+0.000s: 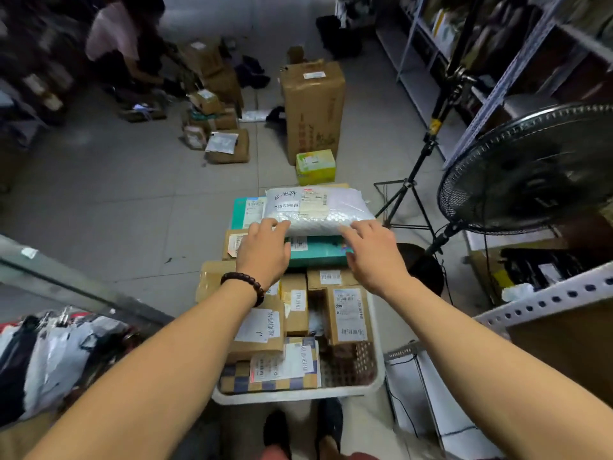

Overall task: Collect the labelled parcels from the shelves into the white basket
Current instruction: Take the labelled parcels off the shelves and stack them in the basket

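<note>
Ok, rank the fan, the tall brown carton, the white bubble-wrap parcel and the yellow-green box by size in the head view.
1. fan
2-3. tall brown carton and white bubble-wrap parcel: alike in frame, and the carton stands farther off, so unranked
4. yellow-green box

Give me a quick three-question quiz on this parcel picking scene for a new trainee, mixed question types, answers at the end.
1. True or false: the bead bracelet is on the right wrist.
2. The left hand and right hand reach to the white padded parcel. What lies directly under its near edge? A: a teal parcel. B: a red crate. C: a wooden board.
3. Fill the gap: the black fan stands on the person's ____ side.
Key: 1 false, it is on the left wrist. 2 A. 3 right.
</note>
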